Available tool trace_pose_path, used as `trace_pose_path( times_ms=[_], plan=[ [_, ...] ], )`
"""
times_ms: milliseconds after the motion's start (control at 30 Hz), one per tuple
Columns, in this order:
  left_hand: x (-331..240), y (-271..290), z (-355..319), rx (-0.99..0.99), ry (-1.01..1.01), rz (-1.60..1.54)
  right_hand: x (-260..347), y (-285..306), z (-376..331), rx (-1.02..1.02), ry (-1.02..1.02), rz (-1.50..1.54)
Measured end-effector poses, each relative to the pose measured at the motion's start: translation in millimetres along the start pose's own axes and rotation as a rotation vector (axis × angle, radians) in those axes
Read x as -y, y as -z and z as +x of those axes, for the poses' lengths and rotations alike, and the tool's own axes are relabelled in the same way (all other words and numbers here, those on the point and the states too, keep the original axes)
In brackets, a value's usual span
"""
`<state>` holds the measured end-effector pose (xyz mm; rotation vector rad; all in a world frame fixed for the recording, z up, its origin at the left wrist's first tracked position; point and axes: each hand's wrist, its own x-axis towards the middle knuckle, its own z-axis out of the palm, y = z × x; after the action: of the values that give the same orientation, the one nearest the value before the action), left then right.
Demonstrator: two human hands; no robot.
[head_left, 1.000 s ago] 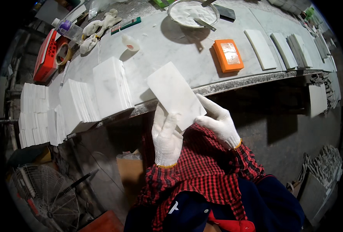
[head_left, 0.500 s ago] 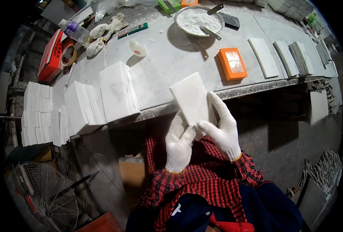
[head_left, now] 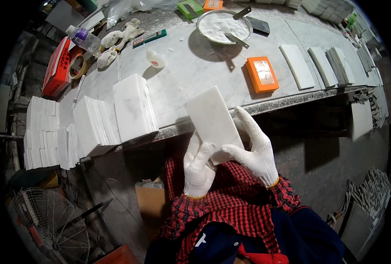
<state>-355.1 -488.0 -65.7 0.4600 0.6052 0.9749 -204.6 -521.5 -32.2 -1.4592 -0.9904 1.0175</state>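
Note:
A white rectangular stone tile point(head_left: 214, 119), faintly veined like marble, is held tilted in front of the table's edge. My left hand point(head_left: 199, 169), in a white knit glove, grips its lower left part, thumb on the face and fingers behind. At the lower right edge is my right hand point(head_left: 256, 154), gloved the same way. Its thumb rests over the tile's face, while the other fingers reach up along and behind the edge, partly hidden. Left of the tile, a leaning stack of similar tiles point(head_left: 133, 105) stands on the marble tabletop point(head_left: 177, 90).
More tile stacks point(head_left: 94, 123) line the left edge. An orange box point(head_left: 261, 75), separate tiles point(head_left: 296, 66), a small white bottle point(head_left: 155, 59) and a metal bowl of white powder point(head_left: 224, 27) with two flat tools occupy the table. A fan point(head_left: 50, 224) stands at lower left.
The tile has turned so its broad face shows more fully, and it has shifted slightly left. My left hand moved a little left with it; the right thumb now lies on the tile's lower right.

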Motion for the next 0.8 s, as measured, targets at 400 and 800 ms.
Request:
trace_pose_path(
  times_ms=[400, 800],
  plan=[
    [-8.7, 0.9, -5.9, 0.062, 0.008, 0.183, 19.2, 16.2, 54.9, 0.160, -0.115, 0.227],
    [-10.2, -8.3, -5.8, 0.057, 0.025, 0.221, -10.0, 16.5, 45.2, -0.268, -0.090, 0.351]
  ],
)
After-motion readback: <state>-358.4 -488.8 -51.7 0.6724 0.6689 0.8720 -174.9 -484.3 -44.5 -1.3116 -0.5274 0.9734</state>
